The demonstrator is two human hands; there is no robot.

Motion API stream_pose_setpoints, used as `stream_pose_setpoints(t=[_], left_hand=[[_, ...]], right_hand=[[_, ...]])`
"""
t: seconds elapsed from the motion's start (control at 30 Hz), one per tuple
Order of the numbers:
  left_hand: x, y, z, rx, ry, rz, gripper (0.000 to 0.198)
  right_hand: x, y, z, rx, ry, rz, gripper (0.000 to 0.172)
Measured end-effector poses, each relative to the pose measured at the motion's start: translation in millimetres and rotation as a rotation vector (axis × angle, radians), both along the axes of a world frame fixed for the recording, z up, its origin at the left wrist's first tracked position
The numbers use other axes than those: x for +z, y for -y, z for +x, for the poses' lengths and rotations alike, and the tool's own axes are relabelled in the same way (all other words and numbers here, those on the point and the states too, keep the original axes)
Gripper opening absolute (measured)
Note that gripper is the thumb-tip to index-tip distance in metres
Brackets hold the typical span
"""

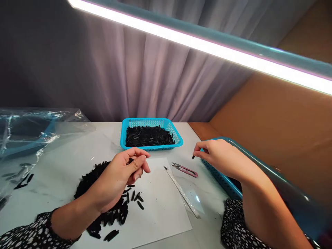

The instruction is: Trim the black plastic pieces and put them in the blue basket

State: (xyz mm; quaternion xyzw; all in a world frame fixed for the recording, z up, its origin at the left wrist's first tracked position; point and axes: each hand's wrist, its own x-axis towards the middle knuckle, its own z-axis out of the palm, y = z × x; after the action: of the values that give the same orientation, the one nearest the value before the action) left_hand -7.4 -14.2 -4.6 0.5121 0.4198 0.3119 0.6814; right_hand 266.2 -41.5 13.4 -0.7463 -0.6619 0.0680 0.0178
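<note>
My left hand [132,166] is curled above a pile of small black pieces [89,181], with a bit of black showing between thumb and fingers. Beneath it lies a white sheet [166,214] with several loose black pieces [140,205] on it. My right hand [210,150] pinches a tiny black piece [193,157] at its fingertips, by the near left rim of a blue basket [216,176] at the right. Pink-handled thread snips [185,169] lie between my hands. Beside them is a slim white pointed tool [181,193] in a clear sleeve.
At the back stands a bright blue basket [178,142] filled with similar black pieces. Clear plastic bags [23,138] lie at the left, with a few black pieces around them. A lit tube lamp [192,41] crosses overhead, in front of a grey curtain [155,83].
</note>
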Motion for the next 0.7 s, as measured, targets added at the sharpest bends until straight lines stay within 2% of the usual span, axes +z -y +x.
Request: stream_pose_setpoints(t=[0.07, 0.2, 0.3, 0.37, 0.47, 0.53, 0.6, 0.7], left_hand=[[2.7, -1, -1, 0.002, -0.023, -0.02, 0.021], [6.1, 0, -1, -0.005, -0.027, -0.04, 0.021], [5.2, 3, 0, -0.029, -0.032, -0.022, 0.02], [3.6, 5, 0, -0.051, -0.01, 0.002, 0.019], [1.5, 8, -1, -0.071, 0.015, 0.032, 0.019], [1.0, 9, -2, -0.063, 0.021, 0.054, 0.018], [1.0, 10, -3, -0.057, 0.027, 0.069, 0.018], [1.2, 11, -3, -0.053, 0.044, 0.084, 0.019]], right_hand=[[4.2, 8, 11, -0.105, 0.073, 0.054, 0.023], [4.8, 22, 49, -0.425, 0.204, 0.073, 0.014], [4.8, 24, 59, -0.475, 0.156, 0.123, 0.014], [4.5, 20, 44, -0.374, 0.003, 0.207, 0.022], [1.0, 13, -5, -0.026, -0.439, 0.273, 0.03], [-4.2, 9, -39, 0.146, -0.686, 0.238, 0.034], [-11.1, 4, -64, 0.235, -0.843, 0.194, 0.036], [-22.4, -3, -82, 0.312, -1.027, 0.146, 0.036]])
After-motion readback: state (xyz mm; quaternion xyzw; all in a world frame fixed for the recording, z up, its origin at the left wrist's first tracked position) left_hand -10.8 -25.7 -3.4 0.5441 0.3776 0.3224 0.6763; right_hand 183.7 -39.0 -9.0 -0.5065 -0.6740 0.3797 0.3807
